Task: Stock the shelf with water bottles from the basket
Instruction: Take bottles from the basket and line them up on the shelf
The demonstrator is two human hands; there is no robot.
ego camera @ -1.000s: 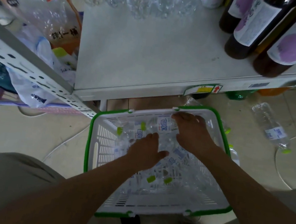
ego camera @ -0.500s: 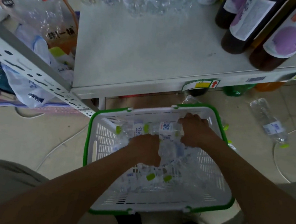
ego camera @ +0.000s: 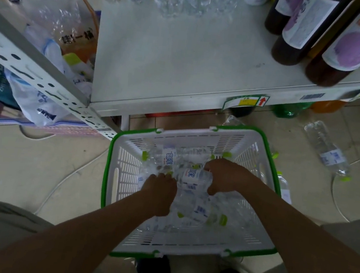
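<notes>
Right hand (ego camera: 225,179) curls round a water bottle (ego camera: 194,178) lying atop the pile in the basket (ego camera: 121,181); my left hand (ego camera: 160,192) digs in beside it, fingers curled, on what I cannot tell. Thin clear plastic looks slick and crushable, so I'd grip mid-body at the label before lifting to the shelf (ego camera: 182,58).

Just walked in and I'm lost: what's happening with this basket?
A person leans over a white basket of water bottles. Their right hand grips one labelled bottle; the left hand is curled among the others, its hold hidden. Nothing is lifted to the shelf yet, and a stray bottle lies on the floor.
</notes>
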